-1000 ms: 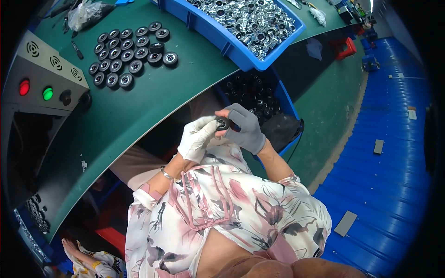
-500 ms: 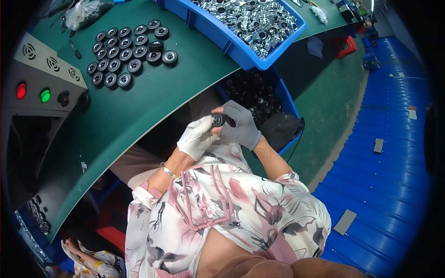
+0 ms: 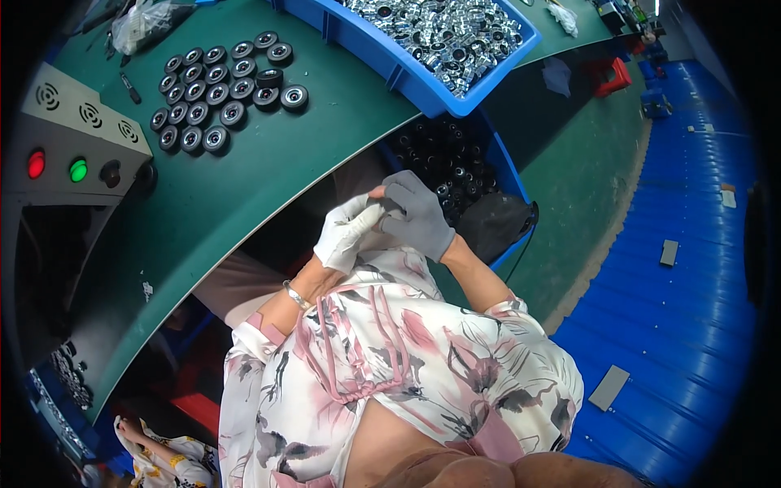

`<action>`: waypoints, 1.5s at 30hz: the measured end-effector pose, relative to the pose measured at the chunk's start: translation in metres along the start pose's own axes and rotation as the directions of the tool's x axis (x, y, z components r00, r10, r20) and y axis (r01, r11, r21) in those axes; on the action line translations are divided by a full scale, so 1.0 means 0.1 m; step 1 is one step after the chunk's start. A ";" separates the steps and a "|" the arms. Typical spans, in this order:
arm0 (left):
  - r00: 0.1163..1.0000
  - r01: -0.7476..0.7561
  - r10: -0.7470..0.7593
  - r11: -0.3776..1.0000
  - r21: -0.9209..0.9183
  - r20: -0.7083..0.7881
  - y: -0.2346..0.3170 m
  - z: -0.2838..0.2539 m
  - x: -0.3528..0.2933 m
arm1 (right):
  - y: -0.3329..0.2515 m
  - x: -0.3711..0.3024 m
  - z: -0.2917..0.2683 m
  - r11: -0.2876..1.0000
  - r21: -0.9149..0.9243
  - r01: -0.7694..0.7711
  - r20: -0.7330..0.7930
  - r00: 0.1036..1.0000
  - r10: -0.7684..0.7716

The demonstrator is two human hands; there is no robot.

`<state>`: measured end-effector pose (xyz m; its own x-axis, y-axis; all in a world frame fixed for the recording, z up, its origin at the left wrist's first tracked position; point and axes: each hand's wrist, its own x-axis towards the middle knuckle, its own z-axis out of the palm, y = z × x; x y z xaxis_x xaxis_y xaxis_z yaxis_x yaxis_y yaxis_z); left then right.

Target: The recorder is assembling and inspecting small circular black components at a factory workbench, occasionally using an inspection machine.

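Note:
Both my hands meet in front of my lap, in gloves that leave some fingertips bare. My left hand (image 3: 342, 233), in a white glove, is closed with thumb and fingers pinching a small black wheel (image 3: 379, 203). Wrapped round the same wheel from the other side is my right hand (image 3: 418, 213), in a grey glove. The fingers cover most of the wheel, so its hub is hidden. On the green table (image 3: 268, 175) several similar black wheels (image 3: 217, 95) with silvery hubs lie in rows.
A blue bin (image 3: 468, 106) of shiny metal hub parts overhangs the table edge. Below it, another blue bin (image 3: 506, 167) holds dark wheels, with a black cloth-like thing (image 3: 490, 228) over its near side. A control box (image 3: 89, 122) with lit buttons stands left. Another person's arm (image 3: 150, 443) shows lower left.
The wheel, whose face showed between my fingertips, is now mostly covered by them. My hands have drawn closer round it, the left thumb turned upward. The wheels on the table keep their arrangement.

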<state>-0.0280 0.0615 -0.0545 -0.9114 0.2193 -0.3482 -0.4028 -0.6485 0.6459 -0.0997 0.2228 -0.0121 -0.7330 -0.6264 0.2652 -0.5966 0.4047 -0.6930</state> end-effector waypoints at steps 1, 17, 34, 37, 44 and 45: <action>0.999 -0.012 0.014 0.998 -0.059 0.034 0.01 0.02 -0.01 | 0.01 -0.02 0.00 0.999 0.041 0.002 -0.012 1.000 -0.002; 0.991 0.067 -0.034 0.964 -0.257 0.132 0.04 0.05 -0.03 | 0.08 -0.04 0.02 0.991 -0.085 0.105 -0.032 0.994 -0.108; 0.987 0.110 -0.051 0.903 -0.416 0.152 0.01 0.09 -0.05 | 0.08 -0.04 0.03 0.964 -0.193 0.184 -0.030 0.981 -0.193; 0.990 0.082 -0.042 0.951 -0.298 0.137 0.05 0.10 -0.04 | 0.13 -0.08 0.05 0.958 -0.208 0.196 -0.018 0.979 -0.204; 0.991 0.114 -0.083 0.936 -0.334 0.107 -0.05 -0.02 -0.04 | 0.02 -0.08 0.11 0.994 -0.097 0.044 -0.007 0.999 -0.045; 0.994 0.101 -0.081 0.932 -0.347 0.070 -0.01 0.07 -0.04 | 0.04 -0.09 0.13 0.988 -0.131 0.082 -0.042 0.995 -0.088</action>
<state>-0.0240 0.0662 -0.0494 -0.8794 0.3219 -0.3508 -0.4381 -0.8356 0.3314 -0.0919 0.2214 -0.0258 -0.6908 -0.6313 0.3525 -0.6920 0.4360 -0.5753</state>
